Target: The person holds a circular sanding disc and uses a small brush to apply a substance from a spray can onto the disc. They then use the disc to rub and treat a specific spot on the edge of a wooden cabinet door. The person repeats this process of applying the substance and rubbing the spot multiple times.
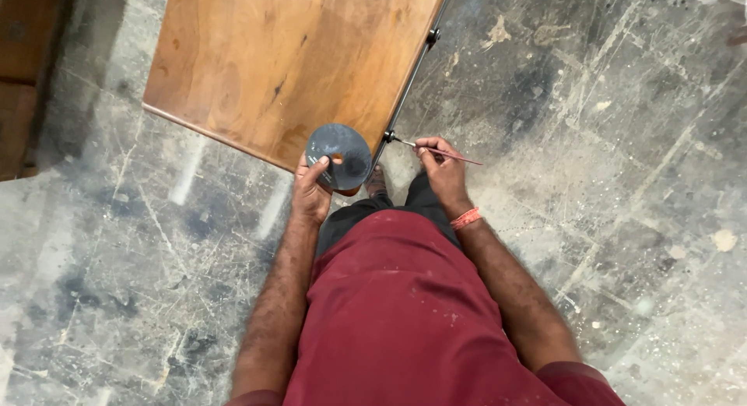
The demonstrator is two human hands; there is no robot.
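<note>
Two hands, left (311, 192) gripping round dark disc (339, 156), right (442, 166) pinching thin brush (436, 150) beside it.

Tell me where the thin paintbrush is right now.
In the head view, the thin brush is pinched in the right hand, right of centre, its tip touching the black metal edge of the wooden tabletop.

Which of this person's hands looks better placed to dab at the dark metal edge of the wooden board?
Probably the right hand: it holds the thin brush, whose tip already sits at the metal edge. The left hand is occupied gripping the round dark disc.
</note>
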